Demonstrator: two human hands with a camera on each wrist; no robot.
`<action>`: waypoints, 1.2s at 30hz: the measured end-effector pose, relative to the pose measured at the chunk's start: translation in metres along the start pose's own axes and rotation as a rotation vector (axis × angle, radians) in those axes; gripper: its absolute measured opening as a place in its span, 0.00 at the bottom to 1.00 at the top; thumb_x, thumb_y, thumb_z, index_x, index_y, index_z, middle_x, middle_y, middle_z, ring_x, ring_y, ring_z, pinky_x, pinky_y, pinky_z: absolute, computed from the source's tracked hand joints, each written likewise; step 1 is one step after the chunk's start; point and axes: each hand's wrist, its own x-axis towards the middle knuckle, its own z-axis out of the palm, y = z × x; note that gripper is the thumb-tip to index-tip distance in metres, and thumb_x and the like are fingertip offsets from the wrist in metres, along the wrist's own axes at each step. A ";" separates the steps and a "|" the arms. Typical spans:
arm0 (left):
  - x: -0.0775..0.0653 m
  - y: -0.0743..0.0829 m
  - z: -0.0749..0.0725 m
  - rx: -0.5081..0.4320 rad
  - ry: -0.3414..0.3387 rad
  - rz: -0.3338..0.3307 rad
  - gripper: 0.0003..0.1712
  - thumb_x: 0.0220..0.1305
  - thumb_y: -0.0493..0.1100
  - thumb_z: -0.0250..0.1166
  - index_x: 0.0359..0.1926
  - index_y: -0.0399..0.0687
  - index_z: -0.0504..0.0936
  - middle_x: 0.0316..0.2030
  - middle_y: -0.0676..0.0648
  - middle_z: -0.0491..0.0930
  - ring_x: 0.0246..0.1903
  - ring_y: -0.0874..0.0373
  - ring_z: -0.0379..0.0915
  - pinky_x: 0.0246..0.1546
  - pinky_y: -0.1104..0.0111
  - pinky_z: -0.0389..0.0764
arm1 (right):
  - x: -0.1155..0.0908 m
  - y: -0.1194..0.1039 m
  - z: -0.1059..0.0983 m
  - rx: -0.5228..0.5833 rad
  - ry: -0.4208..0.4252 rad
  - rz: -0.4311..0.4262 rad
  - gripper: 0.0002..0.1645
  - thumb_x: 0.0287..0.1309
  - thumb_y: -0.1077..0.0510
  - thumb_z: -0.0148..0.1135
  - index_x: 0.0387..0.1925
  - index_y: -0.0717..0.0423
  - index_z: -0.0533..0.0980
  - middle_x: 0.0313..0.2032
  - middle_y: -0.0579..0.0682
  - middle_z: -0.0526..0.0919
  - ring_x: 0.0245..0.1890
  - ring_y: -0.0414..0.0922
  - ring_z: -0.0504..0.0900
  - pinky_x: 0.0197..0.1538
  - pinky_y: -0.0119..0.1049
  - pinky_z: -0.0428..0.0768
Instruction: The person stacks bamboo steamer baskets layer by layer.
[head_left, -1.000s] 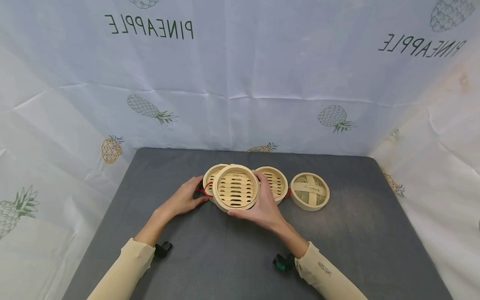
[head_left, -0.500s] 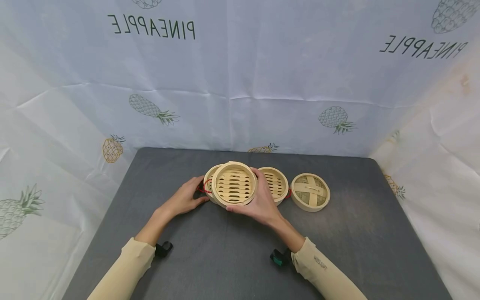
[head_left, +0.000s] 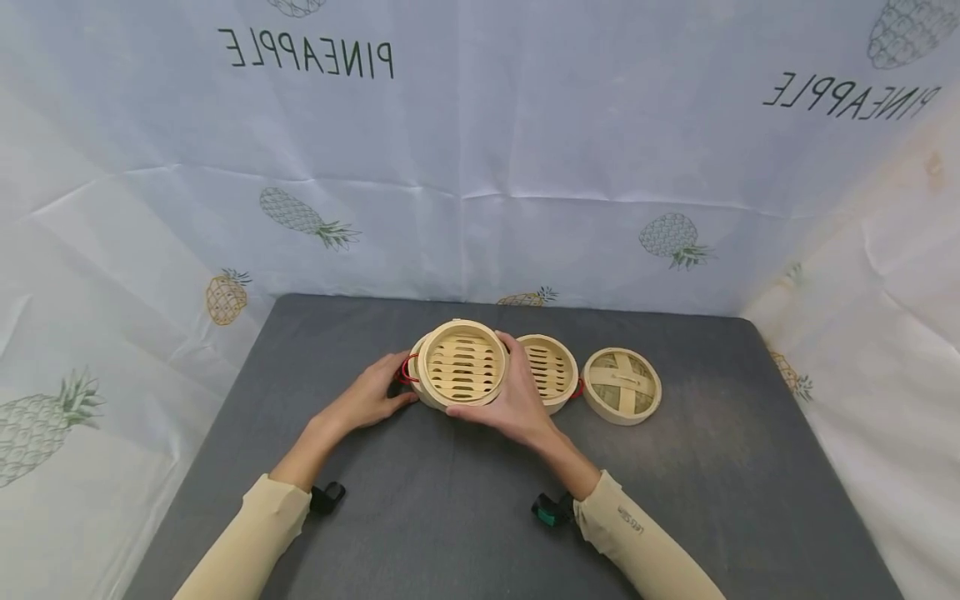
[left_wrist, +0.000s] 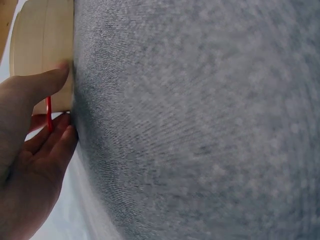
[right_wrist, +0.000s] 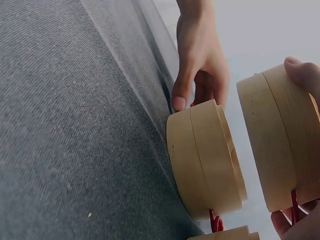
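Note:
My right hand point(head_left: 513, 400) grips a round bamboo steamer basket point(head_left: 465, 364) with a slatted base and a red loop handle. It is held tilted above a second bamboo steamer basket point(right_wrist: 205, 157), and the right wrist view shows a gap between the two. That lower basket stands on the table, mostly covered in the head view. On its left side my left hand point(head_left: 373, 396) holds it, thumb on the wall and fingers beside the red loop point(left_wrist: 49, 112). Just right of my right hand sits a third steamer basket point(head_left: 549, 371), partly hidden by that hand.
A woven bamboo lid point(head_left: 622, 386) lies to the right of the third basket. Everything stands on a dark grey table point(head_left: 705, 483). Behind it hangs a pale curtain point(head_left: 480, 150) printed with pineapples.
My right hand has carried its basket slightly left and away from me, so it covers more of the lower basket. The left hand has stayed in place.

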 end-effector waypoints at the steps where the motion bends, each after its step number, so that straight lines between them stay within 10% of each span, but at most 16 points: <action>1: 0.000 0.002 -0.001 -0.010 0.004 0.008 0.46 0.69 0.54 0.77 0.80 0.45 0.68 0.65 0.38 0.80 0.62 0.44 0.80 0.60 0.46 0.83 | 0.000 0.000 0.001 0.003 0.003 0.001 0.80 0.35 0.40 0.93 0.84 0.52 0.55 0.76 0.56 0.66 0.76 0.56 0.69 0.77 0.63 0.69; 36: 0.002 0.000 0.001 -0.006 -0.050 -0.067 0.44 0.66 0.49 0.79 0.78 0.52 0.70 0.60 0.46 0.80 0.60 0.52 0.80 0.62 0.52 0.85 | 0.022 0.005 0.020 -0.028 -0.005 0.036 0.80 0.36 0.35 0.91 0.84 0.48 0.53 0.75 0.55 0.68 0.74 0.56 0.73 0.75 0.62 0.74</action>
